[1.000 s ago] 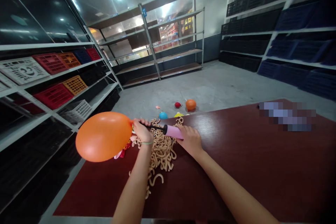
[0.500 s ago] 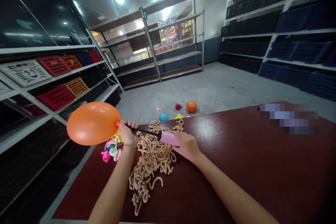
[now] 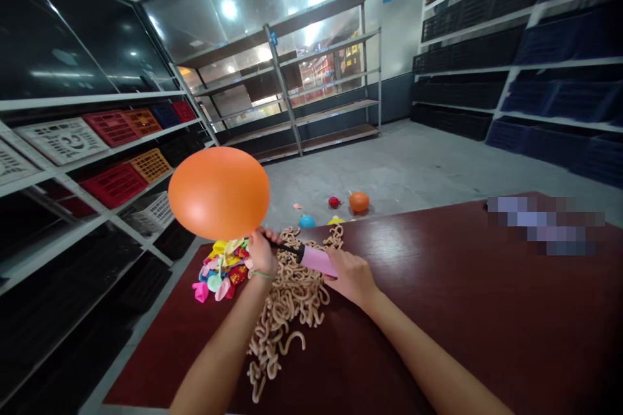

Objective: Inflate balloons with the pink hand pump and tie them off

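An inflated orange balloon (image 3: pixel 219 193) rises above my left hand (image 3: pixel 261 254), which is shut around the balloon's neck and the black nozzle of a pink hand pump (image 3: pixel 318 261). My right hand (image 3: pixel 351 277) grips the pump's pink barrel. Under both wrists lies a tangled heap of tan cord-like strands (image 3: pixel 287 311), possibly thin uninflated balloons. Left of it sits a pile of limp multicoloured balloons (image 3: pixel 219 275), partly hidden by my left forearm.
All this lies on a dark red table (image 3: pixel 438 318), with a pixelated blurred patch (image 3: pixel 545 225) at its far right. Beyond its edge, inflated balloons (image 3: pixel 335 211) lie on the grey floor. Shelves holding plastic crates (image 3: pixel 114 185) line both sides.
The orange balloon has swung from pointing left to standing upward above my left hand, uncovering the limp balloon pile. My view has shifted slightly.
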Available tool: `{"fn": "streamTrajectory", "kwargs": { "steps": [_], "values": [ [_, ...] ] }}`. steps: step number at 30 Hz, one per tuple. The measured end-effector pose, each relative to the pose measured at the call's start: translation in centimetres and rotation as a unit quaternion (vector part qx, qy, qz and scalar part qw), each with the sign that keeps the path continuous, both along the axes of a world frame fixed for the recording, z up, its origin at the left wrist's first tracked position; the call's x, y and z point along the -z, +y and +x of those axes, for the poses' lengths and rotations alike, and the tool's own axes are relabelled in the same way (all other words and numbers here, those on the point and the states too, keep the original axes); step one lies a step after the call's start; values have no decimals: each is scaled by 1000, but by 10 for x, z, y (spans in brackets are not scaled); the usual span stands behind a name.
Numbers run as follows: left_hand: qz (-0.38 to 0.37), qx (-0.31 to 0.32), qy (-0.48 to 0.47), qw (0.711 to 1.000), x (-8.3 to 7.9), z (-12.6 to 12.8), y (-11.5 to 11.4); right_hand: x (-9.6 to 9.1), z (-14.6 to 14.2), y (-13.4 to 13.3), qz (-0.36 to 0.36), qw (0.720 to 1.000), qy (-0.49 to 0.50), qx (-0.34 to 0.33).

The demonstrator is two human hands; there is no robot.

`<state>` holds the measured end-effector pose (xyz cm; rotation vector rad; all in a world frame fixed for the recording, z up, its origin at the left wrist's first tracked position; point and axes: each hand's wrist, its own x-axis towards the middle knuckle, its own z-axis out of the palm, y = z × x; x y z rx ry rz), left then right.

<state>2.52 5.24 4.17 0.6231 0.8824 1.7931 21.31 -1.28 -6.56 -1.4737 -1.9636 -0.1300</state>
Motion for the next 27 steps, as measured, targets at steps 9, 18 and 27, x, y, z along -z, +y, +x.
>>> {"fn": "streamTrajectory", "kwargs": {
  "steps": [9, 18, 27],
  "values": [
    [10, -94, -26, 995, -11, -1, 19, 2, 0, 4, 21, 998, -22, 48],
    [-28, -9, -9, 1000, 23, 4, -11, 2, -2, -2, 14, 998, -61, -4],
    [24, -102, -21, 994, -18, 0, 19, 9, -2, 6, 32, 999, 24, 18]
  ]
}}
